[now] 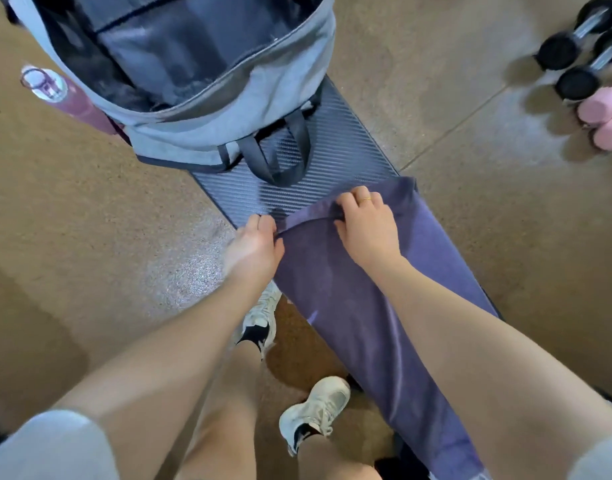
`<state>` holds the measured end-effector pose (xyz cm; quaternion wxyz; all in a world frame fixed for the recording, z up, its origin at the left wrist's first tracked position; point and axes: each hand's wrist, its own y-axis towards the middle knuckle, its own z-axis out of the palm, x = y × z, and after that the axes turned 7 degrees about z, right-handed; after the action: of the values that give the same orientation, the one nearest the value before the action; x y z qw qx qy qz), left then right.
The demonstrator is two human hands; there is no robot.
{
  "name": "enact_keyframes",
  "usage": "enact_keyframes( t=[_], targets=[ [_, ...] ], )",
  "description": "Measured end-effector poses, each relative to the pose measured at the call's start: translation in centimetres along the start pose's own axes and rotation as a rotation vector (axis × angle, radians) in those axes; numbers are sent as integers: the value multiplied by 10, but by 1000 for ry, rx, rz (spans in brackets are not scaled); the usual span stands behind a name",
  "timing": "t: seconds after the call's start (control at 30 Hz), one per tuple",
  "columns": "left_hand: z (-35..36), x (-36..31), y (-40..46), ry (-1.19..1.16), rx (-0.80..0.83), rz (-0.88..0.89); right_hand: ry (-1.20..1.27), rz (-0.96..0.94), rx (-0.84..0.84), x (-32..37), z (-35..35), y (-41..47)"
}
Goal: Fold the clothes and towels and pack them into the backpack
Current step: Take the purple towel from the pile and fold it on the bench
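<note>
A long purple towel (363, 306) lies along a dark ribbed bench (335, 150). My left hand (254, 244) pinches the towel's near-left corner at the bench edge. My right hand (365, 223), with a gold ring, grips the towel's far end, fingers curled over the fabric. A grey backpack (228, 98) stands on the far end of the bench, its main compartment open and dark inside, black carry handles hanging toward me.
A maroon bottle (65, 98) sits in the backpack's left side pocket. Black dumbbells (581, 53) and pink dumbbells (605, 119) lie on the brown floor at the upper right. My white sneakers (311, 410) stand beside the bench.
</note>
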<state>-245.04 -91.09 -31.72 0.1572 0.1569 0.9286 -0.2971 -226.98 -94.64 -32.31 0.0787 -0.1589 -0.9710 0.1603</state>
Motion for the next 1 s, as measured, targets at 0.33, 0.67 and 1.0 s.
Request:
enact_keyframes(
  t=[0.33,0.67,1.0],
  targets=[
    [-21,5,6,-248,-32,-18,-125,370,-135,-51,-21,14],
    [-32,16,-4,-258,48,-125,1500,929,-97,-35,-35,22],
    [-56,31,-4,-417,65,-100,1369,1051,-28,-41,-58,53]
  ],
)
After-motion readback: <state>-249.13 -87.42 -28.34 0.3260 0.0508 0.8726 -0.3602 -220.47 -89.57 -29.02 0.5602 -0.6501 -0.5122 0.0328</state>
